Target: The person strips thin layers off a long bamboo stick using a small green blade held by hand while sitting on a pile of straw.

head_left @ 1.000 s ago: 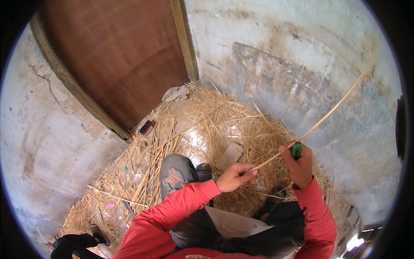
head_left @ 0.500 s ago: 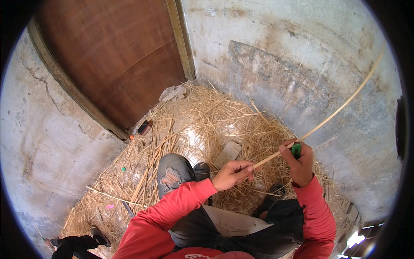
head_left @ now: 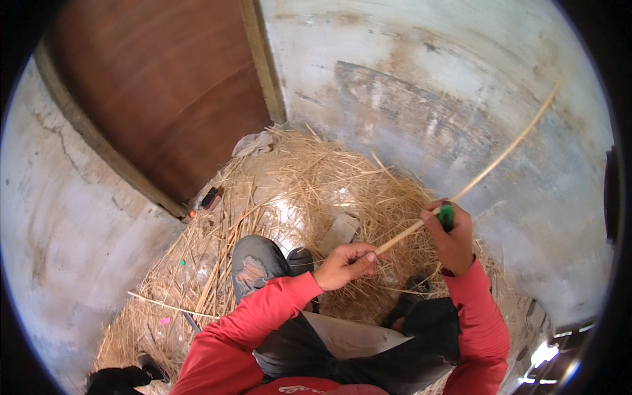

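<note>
A long, thin, pale bamboo strip (head_left: 503, 158) slants up to the right across the picture, its far part bowed in front of the wall. My left hand (head_left: 347, 263) pinches its near end between thumb and fingers, over the lap. Farther along, my right hand (head_left: 453, 237) is closed round a small green tool (head_left: 446, 217), with the thumb by the strip where it passes the tool. The tool's working edge is hidden, so its exact kind cannot be made out. A light cloth (head_left: 355, 336) lies across my lap between the dark trouser legs.
Shavings and straw-like strips (head_left: 329, 164) cover the floor, with longer split sticks (head_left: 220, 276) at left. A flat pale block (head_left: 340, 234) lies before my knees. A brown door (head_left: 158, 92) and stained walls (head_left: 421, 39) close in. Another person's dark-clothed leg (head_left: 112, 380) shows lower left.
My view has shifted slightly, so the whole scene sits a little farther left. The right hand has turned and shows more of the green tool; both hands keep their hold.
</note>
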`<state>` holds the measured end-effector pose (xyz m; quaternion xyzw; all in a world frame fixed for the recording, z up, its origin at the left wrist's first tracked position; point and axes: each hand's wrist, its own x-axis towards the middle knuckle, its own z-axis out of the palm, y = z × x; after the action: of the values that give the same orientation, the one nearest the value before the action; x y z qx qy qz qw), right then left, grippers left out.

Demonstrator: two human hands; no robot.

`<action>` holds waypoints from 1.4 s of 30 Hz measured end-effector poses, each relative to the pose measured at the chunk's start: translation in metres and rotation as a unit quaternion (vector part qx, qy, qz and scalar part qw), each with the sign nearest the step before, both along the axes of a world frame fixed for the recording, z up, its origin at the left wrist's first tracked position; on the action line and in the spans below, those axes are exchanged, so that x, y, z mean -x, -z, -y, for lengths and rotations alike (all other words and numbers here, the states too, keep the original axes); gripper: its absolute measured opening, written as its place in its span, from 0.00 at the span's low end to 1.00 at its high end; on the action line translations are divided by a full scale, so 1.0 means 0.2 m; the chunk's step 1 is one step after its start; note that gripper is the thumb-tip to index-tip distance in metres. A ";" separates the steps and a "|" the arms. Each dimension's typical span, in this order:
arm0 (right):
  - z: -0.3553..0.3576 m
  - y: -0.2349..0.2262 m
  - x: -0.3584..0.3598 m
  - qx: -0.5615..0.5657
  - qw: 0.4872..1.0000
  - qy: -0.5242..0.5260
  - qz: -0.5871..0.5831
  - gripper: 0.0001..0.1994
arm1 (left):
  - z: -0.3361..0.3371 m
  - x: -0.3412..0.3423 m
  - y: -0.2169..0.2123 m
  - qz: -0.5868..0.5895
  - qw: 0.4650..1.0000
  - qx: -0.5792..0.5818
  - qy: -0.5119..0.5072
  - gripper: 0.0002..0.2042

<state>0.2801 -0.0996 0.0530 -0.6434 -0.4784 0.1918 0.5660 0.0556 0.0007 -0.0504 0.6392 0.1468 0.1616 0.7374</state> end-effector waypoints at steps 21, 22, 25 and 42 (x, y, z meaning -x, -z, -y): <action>0.54 -0.36 0.33 -0.061 0.946 0.151 0.281 0.16 | 0.47 0.36 -0.49 0.054 0.957 -0.208 -0.195 0.17; 0.57 -0.40 0.35 -0.067 0.945 0.155 0.279 0.16 | 0.50 0.38 -0.52 0.048 0.954 -0.221 -0.197 0.17; 0.60 -0.47 0.40 -0.077 0.941 0.165 0.284 0.16 | 0.52 0.40 -0.52 0.065 0.947 -0.218 -0.227 0.17; 0.50 -0.34 0.50 0.044 0.935 0.042 0.350 0.16 | 0.54 0.31 -0.58 0.050 0.965 -0.157 -0.204 0.18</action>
<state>0.1799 -0.2004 0.1212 -0.7132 -0.6101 -0.0485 0.3418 -0.0059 -0.1068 0.0649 0.6944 0.2099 0.3618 0.5856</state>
